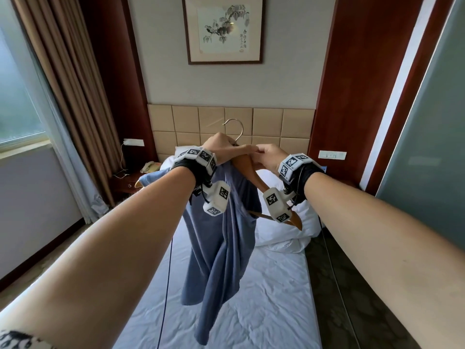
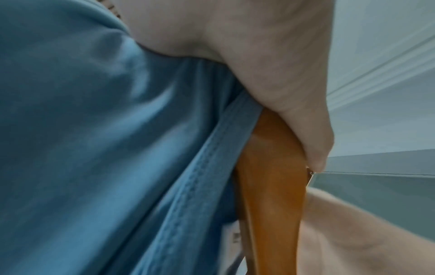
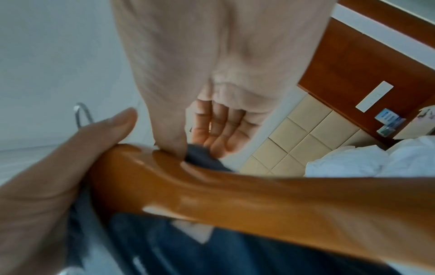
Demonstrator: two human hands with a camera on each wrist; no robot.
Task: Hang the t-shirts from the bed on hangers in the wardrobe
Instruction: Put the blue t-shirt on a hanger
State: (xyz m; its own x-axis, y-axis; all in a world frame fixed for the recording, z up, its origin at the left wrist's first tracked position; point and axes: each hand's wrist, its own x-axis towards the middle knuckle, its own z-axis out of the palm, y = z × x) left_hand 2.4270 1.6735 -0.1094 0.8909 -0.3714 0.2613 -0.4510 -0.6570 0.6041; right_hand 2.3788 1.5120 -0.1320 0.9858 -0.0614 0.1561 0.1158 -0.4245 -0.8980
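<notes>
I hold a wooden hanger [image 1: 245,170] with a metal hook [image 1: 237,127] up over the bed. My left hand [image 1: 222,144] grips its top just below the hook; the left wrist view shows my palm [image 2: 270,65] wrapped over the wood [image 2: 270,176]. A blue t-shirt [image 1: 221,243] hangs from the hanger's left arm, while the right arm [image 1: 295,221] sticks out bare. My right hand [image 1: 266,153] pinches the shirt's fabric [image 3: 202,158] at the hanger's neck [image 3: 235,195]. No wardrobe is in view.
Below lies the bed with a white sheet [image 1: 264,293] and crumpled white pillows [image 1: 284,233] against a tan padded headboard [image 1: 266,119]. A bedside table with a phone [image 1: 149,167] and curtains [image 1: 75,96] stand left. A frosted glass panel [image 1: 427,134] is on the right.
</notes>
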